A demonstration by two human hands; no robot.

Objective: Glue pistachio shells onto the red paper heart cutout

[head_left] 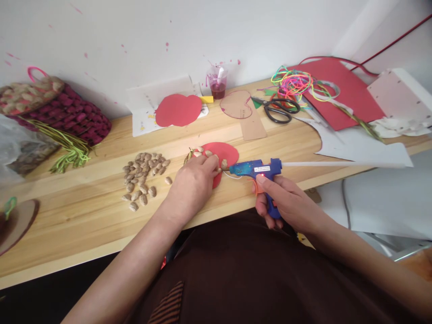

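Observation:
My right hand (pixel 286 198) is wrapped round the handle of a blue hot glue gun (pixel 251 168), thumb on its side and a red light glowing there. A white glue stick (pixel 313 164) sticks out of its back end. The nozzle points left, close to the fingertips of my left hand (pixel 194 182). Those fingers are pinched together over a red paper cutout (pixel 224 150), with a small tan nut shell (pixel 219 170) at their tips. Several shells lie on the cutout's upper part; my hand hides some of it. A pile of tan nut shells (pixel 145 164) lies left of my hand.
Behind are a red paper shape (pixel 178 110), a plastic cup of dark red liquid (pixel 218 83), a heart-shaped cardboard piece (pixel 236 104), black scissors (pixel 280 110) and tangled coloured cords (pixel 295 83). A purple woven basket (pixel 84 114) stands left. White card (pixel 351 144) overhangs the front edge.

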